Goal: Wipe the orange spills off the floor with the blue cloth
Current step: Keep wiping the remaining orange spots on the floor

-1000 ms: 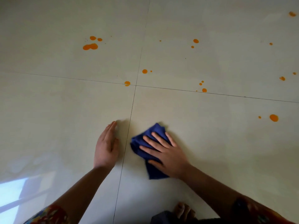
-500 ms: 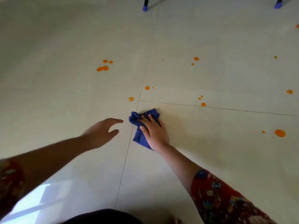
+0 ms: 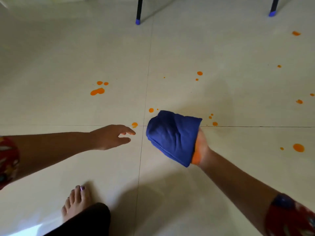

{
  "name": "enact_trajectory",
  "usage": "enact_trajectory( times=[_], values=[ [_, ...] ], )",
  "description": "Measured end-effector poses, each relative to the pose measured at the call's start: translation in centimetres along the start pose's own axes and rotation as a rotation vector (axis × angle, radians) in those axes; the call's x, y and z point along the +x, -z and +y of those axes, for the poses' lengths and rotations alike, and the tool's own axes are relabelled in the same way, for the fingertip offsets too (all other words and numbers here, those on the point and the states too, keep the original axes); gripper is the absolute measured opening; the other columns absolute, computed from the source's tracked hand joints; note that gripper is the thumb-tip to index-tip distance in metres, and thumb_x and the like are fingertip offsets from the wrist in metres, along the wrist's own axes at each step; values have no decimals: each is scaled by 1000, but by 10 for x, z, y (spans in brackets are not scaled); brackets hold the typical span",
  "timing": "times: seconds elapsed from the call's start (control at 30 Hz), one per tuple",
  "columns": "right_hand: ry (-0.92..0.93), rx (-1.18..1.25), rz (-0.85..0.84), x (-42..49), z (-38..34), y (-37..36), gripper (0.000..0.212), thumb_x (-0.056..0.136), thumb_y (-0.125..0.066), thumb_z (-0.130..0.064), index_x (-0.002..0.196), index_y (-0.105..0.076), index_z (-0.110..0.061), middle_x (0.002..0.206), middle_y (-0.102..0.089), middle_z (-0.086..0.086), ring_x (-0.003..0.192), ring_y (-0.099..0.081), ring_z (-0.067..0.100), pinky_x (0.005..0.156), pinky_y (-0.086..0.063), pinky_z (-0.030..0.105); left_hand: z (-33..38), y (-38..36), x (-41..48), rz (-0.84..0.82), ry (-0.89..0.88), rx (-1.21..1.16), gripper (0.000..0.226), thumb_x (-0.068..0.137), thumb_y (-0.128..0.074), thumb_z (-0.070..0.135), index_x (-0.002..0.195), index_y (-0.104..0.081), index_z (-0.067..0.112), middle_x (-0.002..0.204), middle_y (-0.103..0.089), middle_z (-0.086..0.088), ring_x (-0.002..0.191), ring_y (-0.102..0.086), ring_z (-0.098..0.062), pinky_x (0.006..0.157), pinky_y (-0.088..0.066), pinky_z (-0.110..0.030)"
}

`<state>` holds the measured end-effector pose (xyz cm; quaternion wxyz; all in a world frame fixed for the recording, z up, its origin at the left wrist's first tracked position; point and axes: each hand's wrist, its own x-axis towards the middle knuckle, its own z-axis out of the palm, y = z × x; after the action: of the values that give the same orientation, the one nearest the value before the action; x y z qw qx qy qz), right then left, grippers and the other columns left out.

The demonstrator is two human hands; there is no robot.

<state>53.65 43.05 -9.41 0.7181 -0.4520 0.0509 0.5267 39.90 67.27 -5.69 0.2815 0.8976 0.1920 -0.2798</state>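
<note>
The blue cloth [image 3: 172, 137] is bunched and lifted off the pale tiled floor [image 3: 187, 184], held from underneath by my right hand [image 3: 200, 147], whose palm is smeared orange. My left hand [image 3: 110, 137] hovers to the left of the cloth with fingers relaxed and spread, holding nothing. Orange spills dot the floor: a drop [image 3: 134, 124] just past my left fingertips, a drop [image 3: 151, 110] above the cloth, a larger blotch [image 3: 97, 91] at far left, small drops [image 3: 215, 123] right of the cloth, and a round spot [image 3: 298, 147] at far right.
Two dark chair legs with blue caps [image 3: 138, 22] [image 3: 271, 13] stand at the far edge. My bare foot [image 3: 76, 201] rests on the floor at lower left, with a dark trouser leg [image 3: 85, 222] beside it. Tile joints cross near the cloth.
My right hand has lifted the cloth off the floor and turned palm up. The view has risen and pulled back; my left hand has come off the floor and reaches right.
</note>
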Motion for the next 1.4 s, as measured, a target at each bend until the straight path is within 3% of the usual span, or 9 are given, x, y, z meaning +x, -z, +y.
enact_trajectory(
  times=[0.1,0.2,0.6,0.83,0.93,1.03,1.17,1.3,1.4],
  values=[
    [5,117,-180,15,-23,-5,33,86,-58,-27,58,-41,-22,62,-46,-6,53,-45,9,51,-37,25,-22,-7,14,83,-69,-85,26,96,-56,28,118,-55,40,123,-54,17,118,-52,-6,93,-37,-19],
    [-67,62,-30,24,-38,-27,62,92,-39,-65,94,-80,-18,101,-74,5,88,-73,23,79,-52,34,-53,-10,30,147,-51,-230,25,93,-58,32,103,-53,55,123,-59,13,114,-57,-8,95,-46,-31],
    [-32,86,335,79,-19,-90,37,102,-32,-33,122,-59,-17,116,-70,6,98,-71,19,80,-55,35,-108,10,77,365,-67,-737,26,95,-54,16,113,-65,32,120,-62,13,113,-56,-8,92,-39,-20],
    [8,372,245,124,31,-127,78,86,-33,-76,135,-56,-21,136,-58,11,126,-55,33,109,-38,48,-140,18,79,599,-51,-816,26,94,-55,10,112,-65,27,116,-62,13,111,-57,-7,99,-42,-20],
    [44,256,177,152,31,-154,71,93,-31,-64,140,-49,-14,137,-57,13,125,-56,31,101,-47,45,-168,29,79,734,-16,-727,27,93,-54,9,115,-64,21,119,-61,11,111,-55,-4,92,-38,-8],
    [45,165,96,174,22,-182,43,101,-31,-28,131,-51,-3,119,-66,18,107,-66,32,82,-56,42,-200,34,83,836,34,-644,29,91,-50,7,115,-64,15,124,-61,0,116,-56,-18,100,-43,-27],
    [97,104,225,204,11,-202,44,97,-30,-27,110,-69,-9,106,-67,15,96,-66,28,87,-49,40,-235,45,93,955,58,-409,39,81,-47,13,115,-65,8,129,-59,-10,120,-54,-30,103,-43,-40],
    [182,-359,263,230,-1,-230,36,94,-35,-26,110,-61,-8,112,-63,11,100,-59,19,81,-46,29,-260,49,97,1028,163,-274,45,85,-47,12,130,-55,11,144,-48,-7,136,-40,-29,110,-32,-47],
    [296,-1423,17,231,27,-241,48,82,-33,-30,102,-67,-3,106,-65,11,106,-53,18,89,-39,35,-270,46,94,1091,226,-303,50,87,-44,9,137,-49,13,149,-43,-6,140,-35,-27,114,-26,-45]
  ],
)
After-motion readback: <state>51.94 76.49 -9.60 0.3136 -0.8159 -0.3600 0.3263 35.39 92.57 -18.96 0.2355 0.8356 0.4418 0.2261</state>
